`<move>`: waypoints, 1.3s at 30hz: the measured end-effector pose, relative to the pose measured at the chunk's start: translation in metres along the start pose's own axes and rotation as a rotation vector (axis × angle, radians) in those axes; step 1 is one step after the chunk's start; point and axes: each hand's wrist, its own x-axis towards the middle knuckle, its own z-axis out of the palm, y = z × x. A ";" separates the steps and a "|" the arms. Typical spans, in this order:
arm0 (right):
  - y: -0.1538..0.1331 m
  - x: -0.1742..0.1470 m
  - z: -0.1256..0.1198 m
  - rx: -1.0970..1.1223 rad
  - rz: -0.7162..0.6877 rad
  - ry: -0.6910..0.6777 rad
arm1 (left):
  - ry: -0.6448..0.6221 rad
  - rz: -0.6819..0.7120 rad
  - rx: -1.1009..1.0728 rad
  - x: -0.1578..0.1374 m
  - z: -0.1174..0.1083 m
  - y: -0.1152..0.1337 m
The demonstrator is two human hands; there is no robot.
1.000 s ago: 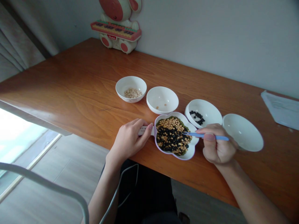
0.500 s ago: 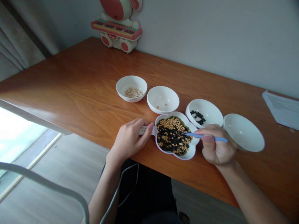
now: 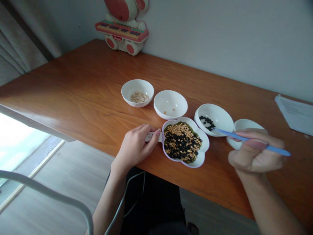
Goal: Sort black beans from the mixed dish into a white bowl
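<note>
My left hand (image 3: pixel 137 143) is closed around the short handle of a white, flower-shaped dish (image 3: pixel 202 153) with a lilac rim. Black beans, yellow beans and green beans lie mixed in the dish. In my right hand (image 3: pixel 256 153) is a pair of blue tweezers (image 3: pixel 244 138), pinched between thumb and fingers. Their tip is over the near rim of a white bowl (image 3: pixel 220 117) with black beans inside. I cannot make out whether the tip holds a bean. Partly behind my right hand stands another white bowl (image 3: pixel 246 124).
Two more white bowls stand farther left: one bowl (image 3: pixel 137 85) with pale flat seeds, one bowl (image 3: pixel 171 98) with a couple of yellow beans. A toy keyboard figure (image 3: pixel 122 32) is against the wall, and a white sheet (image 3: pixel 294 114) lies at the right.
My right hand has moved right with the tweezers, whose tip has left the flower-shaped dish and is now at the black-bean bowl's rim. My left hand stays on the handle.
</note>
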 end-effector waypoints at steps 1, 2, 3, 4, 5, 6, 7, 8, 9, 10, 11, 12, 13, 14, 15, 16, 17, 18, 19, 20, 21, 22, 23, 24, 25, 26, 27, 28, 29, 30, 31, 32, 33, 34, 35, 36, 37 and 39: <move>0.002 0.001 0.000 -0.024 -0.031 0.019 | -0.002 -0.003 0.001 0.000 0.000 0.000; 0.003 0.002 0.000 -0.046 -0.072 0.032 | -0.004 -0.006 0.002 0.000 0.000 -0.001; 0.003 0.003 0.001 -0.063 -0.112 0.040 | -0.005 -0.010 0.002 0.000 0.001 -0.001; 0.003 0.003 0.001 -0.077 -0.130 0.040 | -0.007 -0.012 0.001 0.000 0.000 -0.001; 0.003 0.004 0.001 -0.090 -0.138 0.040 | -0.008 -0.013 -0.001 0.000 0.000 -0.001; 0.001 0.004 0.001 -0.103 -0.133 0.039 | -0.009 -0.013 -0.002 0.000 0.000 -0.001; 0.000 0.003 0.001 -0.115 -0.116 0.036 | -0.011 -0.013 -0.002 0.000 0.000 -0.001; -0.001 0.003 0.000 -0.122 -0.095 0.035 | -0.010 -0.013 -0.001 0.000 0.000 -0.001; -0.003 0.002 0.000 -0.120 -0.071 0.035 | -0.009 -0.014 0.000 0.000 0.000 -0.001; -0.004 0.002 0.000 -0.098 -0.051 0.032 | -0.008 -0.014 0.003 0.000 0.000 -0.001; -0.006 0.002 0.001 -0.060 -0.041 0.022 | -0.008 -0.014 0.004 0.000 0.000 -0.001; -0.009 0.001 0.002 -0.014 -0.042 0.009 | -0.010 -0.013 0.006 0.000 0.000 -0.002; -0.012 0.001 0.004 0.035 -0.050 -0.013 | -0.013 -0.013 0.007 -0.001 0.000 -0.002; -0.015 0.002 0.006 0.084 -0.064 -0.047 | -0.016 -0.012 0.008 -0.001 0.000 -0.002; -0.019 0.002 0.009 0.128 -0.082 -0.095 | -0.020 -0.012 0.010 -0.001 0.000 -0.002; -0.024 0.003 0.011 0.164 -0.100 -0.143 | -0.020 -0.012 0.013 -0.001 0.000 -0.002; -0.029 0.004 0.013 0.194 -0.115 -0.188 | -0.019 -0.013 0.014 -0.002 -0.001 -0.001; -0.034 0.005 0.015 0.219 -0.130 -0.224 | -0.017 -0.012 0.017 -0.002 -0.001 -0.001; -0.038 0.006 0.017 0.233 -0.141 -0.254 | -0.016 -0.011 0.019 -0.002 -0.001 -0.001; -0.042 0.007 0.018 0.236 -0.147 -0.273 | -0.014 -0.011 0.021 -0.002 -0.001 0.000; -0.045 0.007 0.018 0.232 -0.151 -0.285 | -0.014 -0.010 0.022 -0.002 -0.002 0.000; -0.047 0.008 0.018 0.224 -0.150 -0.290 | -0.012 -0.010 0.022 -0.002 -0.002 0.000; -0.048 0.009 0.018 0.214 -0.148 -0.294 | -0.012 -0.010 0.022 -0.002 -0.002 0.001; -0.048 0.009 0.018 0.203 -0.146 -0.292 | -0.012 -0.009 0.022 -0.002 -0.002 0.001; -0.047 0.010 0.018 0.193 -0.143 -0.287 | -0.013 -0.007 0.022 -0.002 -0.002 0.001; -0.047 0.011 0.018 0.186 -0.142 -0.285 | -0.015 -0.007 0.023 -0.001 -0.002 0.001; -0.046 0.011 0.018 0.181 -0.144 -0.289 | -0.017 -0.007 0.025 -0.001 -0.002 0.001; -0.046 0.012 0.019 0.179 -0.146 -0.300 | -0.018 -0.006 0.027 -0.001 -0.002 0.001; -0.046 0.013 0.019 0.181 -0.150 -0.315 | -0.019 -0.006 0.026 -0.001 -0.002 0.001; -0.047 0.014 0.020 0.184 -0.152 -0.327 | -0.019 -0.006 0.025 -0.001 -0.002 0.001; -0.047 0.015 0.020 0.188 -0.155 -0.337 | -0.018 -0.006 0.022 -0.001 -0.002 0.000; -0.048 0.015 0.021 0.191 -0.157 -0.343 | -0.017 -0.005 0.018 0.000 -0.001 0.000; -0.049 0.016 0.021 0.193 -0.160 -0.347 | -0.015 -0.004 0.014 0.000 -0.001 -0.001; -0.050 0.016 0.022 0.193 -0.162 -0.346 | -0.012 -0.003 0.011 0.000 -0.001 -0.001; -0.050 0.017 0.022 0.192 -0.163 -0.344 | -0.011 -0.004 0.009 -0.001 0.000 -0.001; -0.051 0.017 0.022 0.192 -0.162 -0.343 | -0.007 -0.002 0.008 -0.001 0.000 -0.001; -0.051 0.017 0.022 0.190 -0.157 -0.344 | -0.004 0.000 0.008 -0.001 0.000 -0.001; -0.051 0.015 0.022 0.193 -0.138 -0.344 | 0.000 0.000 0.011 -0.001 -0.001 -0.001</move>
